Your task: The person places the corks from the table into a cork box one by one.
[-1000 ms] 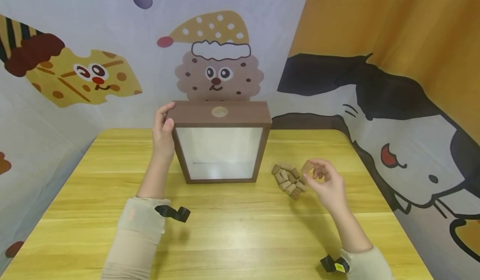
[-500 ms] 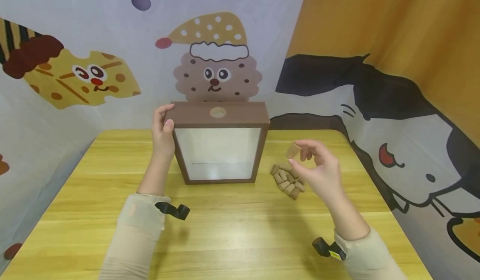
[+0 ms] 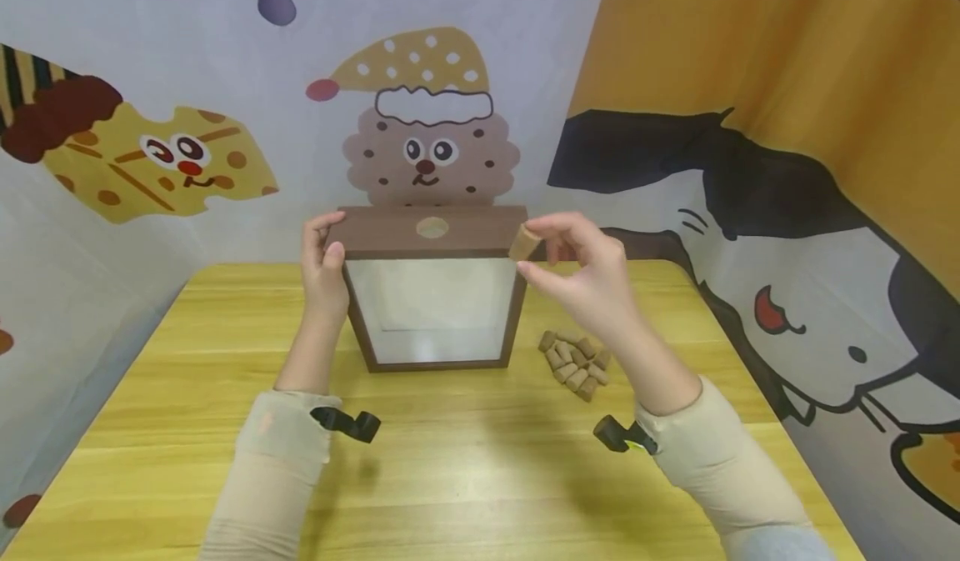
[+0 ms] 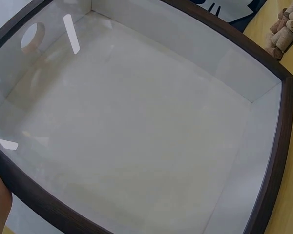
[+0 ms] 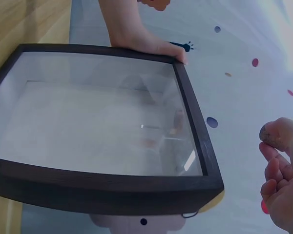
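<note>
A brown shadow box (image 3: 427, 244) with a clear front and a white inside stands upright on the table. Its top has a round hole (image 3: 432, 227). My left hand (image 3: 324, 273) grips its upper left corner, thumb on the front edge and fingers over the top. Between thumb and fingertips, my right hand (image 3: 588, 273) pinches a cork (image 3: 525, 242), which overlaps the box's upper right corner in the head view. In the right wrist view the cork (image 5: 269, 136) is mostly covered by the fingers and appears apart from the box frame (image 5: 210, 156).
A small pile of corks (image 3: 573, 365) lies on the wooden table (image 3: 450, 461), right of the box. Behind the table hangs a cartoon-printed cloth (image 3: 240, 69). Both wrists carry black camera mounts (image 3: 347, 423).
My right hand has lifted the cork away from the pile and carried it up and left to the box's upper right corner. The left hand keeps its grip on the box.
</note>
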The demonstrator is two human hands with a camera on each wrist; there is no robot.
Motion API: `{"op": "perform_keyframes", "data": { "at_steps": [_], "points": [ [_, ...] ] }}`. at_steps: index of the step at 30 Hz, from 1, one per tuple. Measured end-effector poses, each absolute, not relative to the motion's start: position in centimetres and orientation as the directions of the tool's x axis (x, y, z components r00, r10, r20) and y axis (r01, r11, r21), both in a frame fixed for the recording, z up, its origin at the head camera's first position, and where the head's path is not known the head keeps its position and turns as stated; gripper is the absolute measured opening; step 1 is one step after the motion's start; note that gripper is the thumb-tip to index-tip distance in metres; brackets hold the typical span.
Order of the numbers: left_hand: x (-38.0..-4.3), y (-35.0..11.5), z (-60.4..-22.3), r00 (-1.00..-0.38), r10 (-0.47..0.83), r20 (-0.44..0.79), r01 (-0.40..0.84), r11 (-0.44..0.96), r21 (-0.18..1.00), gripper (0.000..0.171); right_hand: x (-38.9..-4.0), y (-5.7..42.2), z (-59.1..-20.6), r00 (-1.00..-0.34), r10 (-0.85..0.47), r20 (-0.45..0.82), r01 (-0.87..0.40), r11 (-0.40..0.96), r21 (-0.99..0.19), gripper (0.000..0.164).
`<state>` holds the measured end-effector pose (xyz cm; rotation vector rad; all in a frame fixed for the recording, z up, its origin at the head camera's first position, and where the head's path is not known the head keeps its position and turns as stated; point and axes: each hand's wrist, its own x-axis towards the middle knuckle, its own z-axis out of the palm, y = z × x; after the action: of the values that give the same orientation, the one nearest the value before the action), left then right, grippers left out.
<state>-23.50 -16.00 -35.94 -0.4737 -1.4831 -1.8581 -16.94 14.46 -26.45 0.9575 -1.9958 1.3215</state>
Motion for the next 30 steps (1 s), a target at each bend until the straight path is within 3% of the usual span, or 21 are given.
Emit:
{"op": "perform_keyframes", "data": {
  "at_steps": [6, 19, 26, 30],
  "points": [
    [-23.5, -15.8, -35.9, -0.673, -0.303, 0.675, 0.726, -0.098, 0.681, 0.069, -18.8, 12.5, -25.1, -0.573, -0.323, 0.754, -0.818, 0.283, -0.501, 0.038],
    [-23.4, -15.7, -35.8, -0.664, -0.317, 0.677, 0.736, -0.122, 0.665, 0.067, -22.5, 8.6, -24.6, -0.667, -0.458, 0.587, -0.743, 0.36, -0.564, 0.034],
    [-23.4, -15.7, -36.0, -0.666, -0.33, 0.668, 0.733, -0.127, 0.668, 0.061, -23.9, 7.3, -24.7, -0.664, -0.502, 0.554, -0.745, 0.381, -0.547, 0.035],
    [-23.2, -15.5, -35.9, -0.656, -0.34, 0.673, 0.74, -0.115, 0.663, 0.061, -24.4, 7.1, -24.5, -0.697, -0.517, 0.496, -0.712, 0.422, -0.561, 0.034]
  ]
}}
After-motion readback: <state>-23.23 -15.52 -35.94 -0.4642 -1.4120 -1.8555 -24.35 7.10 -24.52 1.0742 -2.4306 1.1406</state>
